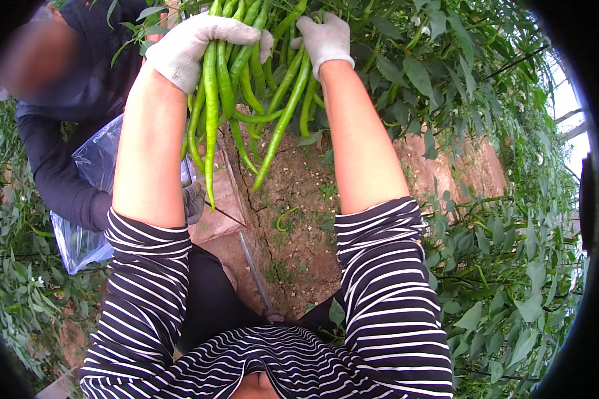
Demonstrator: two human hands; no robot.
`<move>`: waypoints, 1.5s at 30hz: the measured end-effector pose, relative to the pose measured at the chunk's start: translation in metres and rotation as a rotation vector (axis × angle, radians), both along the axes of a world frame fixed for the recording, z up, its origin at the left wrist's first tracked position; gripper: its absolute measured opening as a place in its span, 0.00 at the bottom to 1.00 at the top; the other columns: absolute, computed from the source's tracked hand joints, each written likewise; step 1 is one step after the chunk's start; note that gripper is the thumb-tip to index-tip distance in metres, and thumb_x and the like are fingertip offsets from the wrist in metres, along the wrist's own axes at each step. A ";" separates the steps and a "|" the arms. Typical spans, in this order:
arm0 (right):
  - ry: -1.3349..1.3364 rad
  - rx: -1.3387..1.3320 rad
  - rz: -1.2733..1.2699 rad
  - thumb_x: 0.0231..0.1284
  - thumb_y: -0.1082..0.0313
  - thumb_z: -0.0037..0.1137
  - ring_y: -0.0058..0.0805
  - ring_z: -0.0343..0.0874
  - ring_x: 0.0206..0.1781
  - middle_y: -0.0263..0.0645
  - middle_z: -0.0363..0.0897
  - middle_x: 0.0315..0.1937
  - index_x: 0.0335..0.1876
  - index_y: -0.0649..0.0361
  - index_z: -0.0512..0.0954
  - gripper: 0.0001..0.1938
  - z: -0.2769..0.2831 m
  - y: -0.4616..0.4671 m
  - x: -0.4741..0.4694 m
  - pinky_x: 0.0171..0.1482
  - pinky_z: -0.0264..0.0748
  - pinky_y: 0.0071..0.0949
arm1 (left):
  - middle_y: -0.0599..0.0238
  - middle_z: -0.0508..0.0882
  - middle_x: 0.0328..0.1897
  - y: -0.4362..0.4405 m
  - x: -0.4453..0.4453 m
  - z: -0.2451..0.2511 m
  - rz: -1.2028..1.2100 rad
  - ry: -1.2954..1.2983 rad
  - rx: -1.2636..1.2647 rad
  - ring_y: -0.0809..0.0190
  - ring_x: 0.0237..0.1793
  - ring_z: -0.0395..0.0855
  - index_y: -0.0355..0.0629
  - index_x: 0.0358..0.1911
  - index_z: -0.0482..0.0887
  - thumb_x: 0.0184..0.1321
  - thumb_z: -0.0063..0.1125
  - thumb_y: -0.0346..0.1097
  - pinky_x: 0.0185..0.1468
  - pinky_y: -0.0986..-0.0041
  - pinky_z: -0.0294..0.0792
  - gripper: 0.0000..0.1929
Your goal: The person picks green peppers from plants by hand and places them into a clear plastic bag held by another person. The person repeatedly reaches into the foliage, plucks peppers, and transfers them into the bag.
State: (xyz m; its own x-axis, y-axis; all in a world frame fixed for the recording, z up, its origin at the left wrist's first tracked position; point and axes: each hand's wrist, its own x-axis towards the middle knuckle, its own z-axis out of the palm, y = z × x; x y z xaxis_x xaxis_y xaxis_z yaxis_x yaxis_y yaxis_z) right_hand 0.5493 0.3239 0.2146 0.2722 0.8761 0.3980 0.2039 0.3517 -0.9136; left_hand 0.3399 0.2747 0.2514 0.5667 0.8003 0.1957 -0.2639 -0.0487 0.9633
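Observation:
A bunch of long green chili peppers (210,109) hangs from my left hand (204,45), whose white knit glove wraps around their upper parts. Their tips point down over the soil. To its right, my right hand (327,40), gloved the same way, is at the pepper plant (394,55) with its fingers curled near the tops of more long peppers (284,114). Leaves and peppers hide its fingertips, so whether it grips a pepper is unclear.
On the left a person in dark clothing (55,144) bends close, with a grey-gloved hand (193,202) beside my left forearm. A clear plastic bag (87,249) is by that person. One pepper (279,219) lies on the cracked soil (304,254). Pepper plants (499,269) line the right.

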 end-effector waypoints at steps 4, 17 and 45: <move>-0.123 -0.069 0.047 0.59 0.64 0.56 0.32 0.84 0.26 0.45 0.82 0.29 0.44 0.70 0.78 0.15 0.006 0.001 0.017 0.30 0.80 0.33 | 0.55 0.88 0.32 -0.001 0.001 -0.001 0.000 -0.033 -0.049 0.58 0.32 0.87 0.31 0.39 0.86 0.51 0.64 0.34 0.44 0.68 0.79 0.15; -0.005 -0.179 0.240 0.62 0.59 0.61 0.25 0.77 0.26 0.37 0.82 0.31 0.49 0.65 0.80 0.17 -0.018 -0.018 0.037 0.32 0.76 0.26 | 0.53 0.88 0.37 -0.004 0.000 -0.002 -0.050 -0.066 -0.114 0.54 0.36 0.87 0.31 0.46 0.83 0.51 0.63 0.31 0.47 0.64 0.80 0.18; -0.680 0.178 -0.403 0.63 0.49 0.53 0.56 0.81 0.47 0.55 0.82 0.40 0.45 0.57 0.81 0.19 -0.028 0.025 0.009 0.50 0.77 0.47 | 0.56 0.87 0.32 -0.008 0.011 0.000 -0.052 -0.007 0.015 0.60 0.33 0.85 0.34 0.39 0.86 0.50 0.63 0.36 0.44 0.70 0.77 0.15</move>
State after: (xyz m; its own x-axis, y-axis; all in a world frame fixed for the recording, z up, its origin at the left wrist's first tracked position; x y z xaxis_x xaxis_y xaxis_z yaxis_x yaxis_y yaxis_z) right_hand 0.5580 0.3485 0.1869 0.2016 0.6702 0.7142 0.8367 0.2612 -0.4814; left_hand 0.3512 0.2663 0.2515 0.6057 0.7670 0.2118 -0.2735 -0.0494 0.9606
